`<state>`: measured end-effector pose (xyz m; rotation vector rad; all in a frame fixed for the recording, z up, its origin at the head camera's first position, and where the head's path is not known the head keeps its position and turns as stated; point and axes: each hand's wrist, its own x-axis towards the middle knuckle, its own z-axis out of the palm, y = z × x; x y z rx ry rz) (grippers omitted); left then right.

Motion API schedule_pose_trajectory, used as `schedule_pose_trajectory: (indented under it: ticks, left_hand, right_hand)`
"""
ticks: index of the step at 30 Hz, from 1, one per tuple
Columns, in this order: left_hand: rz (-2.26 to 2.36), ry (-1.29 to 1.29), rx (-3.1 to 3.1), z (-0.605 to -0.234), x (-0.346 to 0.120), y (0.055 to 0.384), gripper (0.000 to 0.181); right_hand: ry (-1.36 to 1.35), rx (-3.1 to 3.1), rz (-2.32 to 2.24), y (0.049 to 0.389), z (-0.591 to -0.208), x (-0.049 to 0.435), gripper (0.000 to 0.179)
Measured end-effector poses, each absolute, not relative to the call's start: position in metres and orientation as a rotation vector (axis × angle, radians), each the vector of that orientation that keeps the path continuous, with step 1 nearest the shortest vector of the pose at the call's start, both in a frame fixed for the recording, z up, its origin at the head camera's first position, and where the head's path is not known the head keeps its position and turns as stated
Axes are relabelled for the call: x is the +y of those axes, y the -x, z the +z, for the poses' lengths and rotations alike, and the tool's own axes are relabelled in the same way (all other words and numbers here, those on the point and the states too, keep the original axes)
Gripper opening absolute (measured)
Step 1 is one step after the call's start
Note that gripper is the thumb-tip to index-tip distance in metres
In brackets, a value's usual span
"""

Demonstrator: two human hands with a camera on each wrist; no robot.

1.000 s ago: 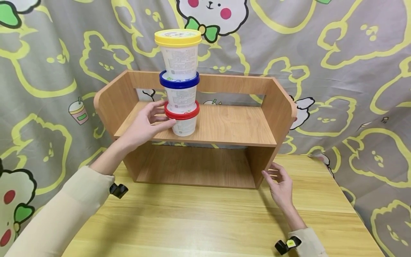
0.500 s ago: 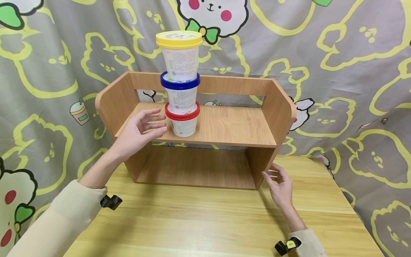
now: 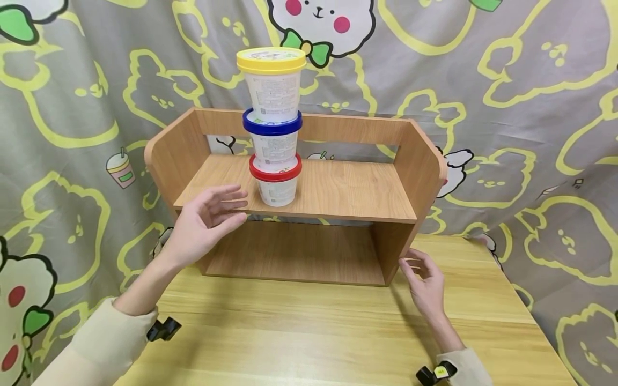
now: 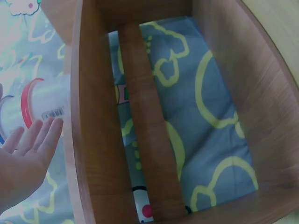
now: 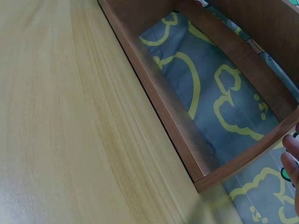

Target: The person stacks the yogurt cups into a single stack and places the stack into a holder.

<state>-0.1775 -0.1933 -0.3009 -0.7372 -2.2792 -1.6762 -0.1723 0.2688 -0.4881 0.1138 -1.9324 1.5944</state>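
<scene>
Three white tubs stand stacked upright on the upper shelf of a wooden desk shelf (image 3: 352, 185). The yellow-lidded tub (image 3: 272, 94) is on top, the blue-lidded tub (image 3: 275, 147) in the middle and the red-lidded tub (image 3: 277, 192) at the bottom. My left hand (image 3: 205, 222) hangs in front of the shelf's left part, fingers relaxed, apart from the tubs and holding nothing. In the left wrist view, the left hand (image 4: 28, 163) shows beside the red-lidded tub (image 4: 51, 100). My right hand (image 3: 425, 279) is at the shelf's lower right side edge, fingers slightly bent; contact is hard to tell.
The shelf stands on a light wooden table (image 3: 299, 327). Its lower compartment (image 3: 294, 249) faces me. A grey curtain (image 3: 507, 123) with yellow bear outlines hangs behind and at both sides.
My left hand has let go of the red-lidded tub and moved left and down from the stack. The stack stays standing, and the right hand has barely moved.
</scene>
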Motion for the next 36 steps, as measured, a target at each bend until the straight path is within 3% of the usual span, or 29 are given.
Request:
schedule_pose_trajectory:
  ticks: [19, 27, 36]
  left_hand:
    - [-1.305, 0.731, -2.351, -0.362, -0.168, 0.155, 0.058]
    - [-1.129, 0.746, -2.439, -0.389, -0.159, 0.145, 0.069]
    - [-0.72, 0.838, -2.503, -0.413, -0.155, 0.138, 0.093]
  right_hand:
    - [-0.315, -1.952, 1.454, 0.148, -0.452, 0.275, 0.029]
    - [-0.444, -2.061, 1.286, 0.134, -0.441, 0.274, 0.046]
    - [-0.639, -2.283, 0.926, 0.122, -0.436, 0.269, 0.079]
